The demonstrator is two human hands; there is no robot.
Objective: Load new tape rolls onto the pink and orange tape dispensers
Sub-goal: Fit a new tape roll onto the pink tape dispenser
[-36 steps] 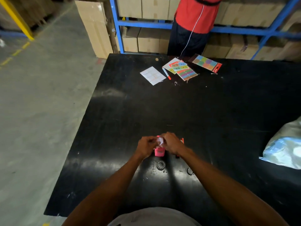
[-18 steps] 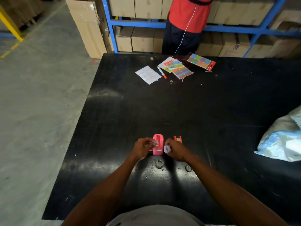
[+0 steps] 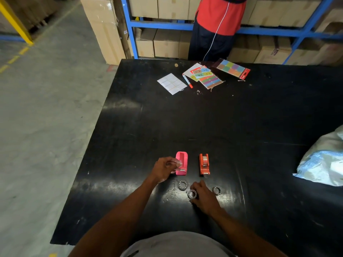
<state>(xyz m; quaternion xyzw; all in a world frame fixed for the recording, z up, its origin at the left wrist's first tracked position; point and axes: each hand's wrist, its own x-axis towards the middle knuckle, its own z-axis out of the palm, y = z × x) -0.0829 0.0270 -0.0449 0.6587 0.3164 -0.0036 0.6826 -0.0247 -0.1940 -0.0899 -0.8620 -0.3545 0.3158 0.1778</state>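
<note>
A pink tape dispenser point(image 3: 182, 160) lies on the black table point(image 3: 213, 119), its slot showing no roll. To its right the orange dispenser point(image 3: 204, 164) holds a clear tape roll. My left hand point(image 3: 164, 170) sits at the pink dispenser's left side, pinching a small clear piece point(image 3: 178, 164), probably tape or a tape core. Nearer me, my right hand point(image 3: 204, 197) closes its fingers on a ring-shaped tape roll point(image 3: 192, 194) resting on the table. Two more rings lie loose, one point(image 3: 182, 185) just ahead of that hand and one point(image 3: 216, 190) to its right.
At the far side lie a white label sheet point(image 3: 172, 83), a red pen point(image 3: 187, 81) and coloured sticker packs point(image 3: 233, 69). A silvery plastic bag point(image 3: 323, 160) lies at the right edge. A person in a red top point(image 3: 220, 15) stands beyond the table, by blue shelving with cardboard boxes.
My right hand has drawn back from the pink dispenser toward me and now grips a ring on the table. My left hand stays at the pink dispenser. The orange dispenser is uncovered.
</note>
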